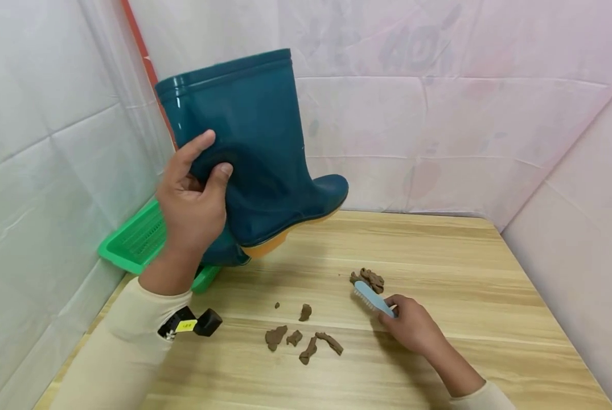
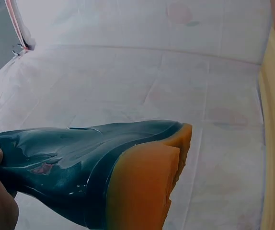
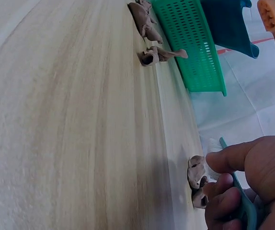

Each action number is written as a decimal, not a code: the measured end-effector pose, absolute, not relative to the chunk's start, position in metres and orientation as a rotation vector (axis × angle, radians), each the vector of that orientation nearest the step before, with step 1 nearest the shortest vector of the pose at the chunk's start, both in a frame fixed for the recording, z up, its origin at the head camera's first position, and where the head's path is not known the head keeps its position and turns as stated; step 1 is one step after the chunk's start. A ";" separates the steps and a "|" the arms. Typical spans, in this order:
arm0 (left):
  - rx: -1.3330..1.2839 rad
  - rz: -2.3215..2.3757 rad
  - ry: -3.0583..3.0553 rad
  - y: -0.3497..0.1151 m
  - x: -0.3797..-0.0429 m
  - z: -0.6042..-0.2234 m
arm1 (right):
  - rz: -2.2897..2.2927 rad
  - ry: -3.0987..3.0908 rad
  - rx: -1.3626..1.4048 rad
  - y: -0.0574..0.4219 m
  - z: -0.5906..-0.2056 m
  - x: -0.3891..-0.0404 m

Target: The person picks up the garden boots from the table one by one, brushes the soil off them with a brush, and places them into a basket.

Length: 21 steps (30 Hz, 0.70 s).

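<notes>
My left hand (image 1: 195, 202) grips a dark teal rubber boot (image 1: 249, 142) by a fold at the back of its shaft. The boot is held up above the table, opening upward, toe pointing right. Its orange sole (image 2: 142, 182) fills the lower part of the left wrist view. Low over the table on the right, my right hand (image 1: 413, 324) pinches the handle of a light blue brush (image 1: 369, 293), bristles facing down and left. The brush head overlaps a clump of brown clay-like lumps (image 1: 373, 278) in the head view.
Several brown pieces (image 1: 308, 347) lie scattered on the wood-grain table (image 1: 439, 245). A green basket (image 1: 126, 245) at the left back holds a second teal boot (image 1: 224, 250), partly hidden by my left arm and the raised boot. White sheeting (image 1: 367, 114) encloses the table.
</notes>
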<state>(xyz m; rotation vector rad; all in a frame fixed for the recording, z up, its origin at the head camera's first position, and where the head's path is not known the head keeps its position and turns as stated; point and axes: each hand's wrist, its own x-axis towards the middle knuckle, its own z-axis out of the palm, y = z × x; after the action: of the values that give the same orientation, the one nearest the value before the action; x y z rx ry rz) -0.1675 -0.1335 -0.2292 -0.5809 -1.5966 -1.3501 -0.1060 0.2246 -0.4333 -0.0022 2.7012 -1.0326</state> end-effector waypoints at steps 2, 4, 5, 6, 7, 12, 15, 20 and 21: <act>-0.573 -1.349 -1.585 -0.134 -0.169 -0.225 | -1.043 2.696 0.005 0.226 -0.433 -0.106; -0.559 -1.351 -1.572 -0.135 -0.171 -0.221 | -1.045 2.691 0.021 0.226 -0.433 -0.105; -0.554 -1.346 -1.566 -0.137 -0.173 -0.219 | -1.045 2.690 0.023 0.226 -0.433 -0.105; -0.545 -1.341 -1.563 -0.138 -0.174 -0.218 | -1.046 2.688 0.027 0.226 -0.433 -0.105; -0.537 -1.338 -1.562 -0.139 -0.175 -0.217 | -1.048 2.686 0.028 0.226 -0.433 -0.105; -0.514 -1.310 -1.561 -0.149 -0.175 -0.213 | -1.053 2.683 0.031 0.225 -0.433 -0.105; -0.488 -1.288 -1.566 -0.156 -0.174 -0.212 | -1.053 2.684 0.032 0.226 -0.433 -0.105; -0.435 -1.249 -1.582 -0.169 -0.177 -0.212 | -1.057 2.684 0.040 0.227 -0.435 -0.105; -0.425 -1.240 -1.587 -0.172 -0.178 -0.213 | -1.056 2.685 0.038 0.228 -0.435 -0.105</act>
<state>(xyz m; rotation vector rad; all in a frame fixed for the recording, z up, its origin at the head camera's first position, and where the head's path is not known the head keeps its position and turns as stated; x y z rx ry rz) -0.1778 -0.1718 -0.2125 -0.4254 -1.5868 -1.2397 -0.1047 0.2278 -0.4348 0.0384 2.6848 -1.0563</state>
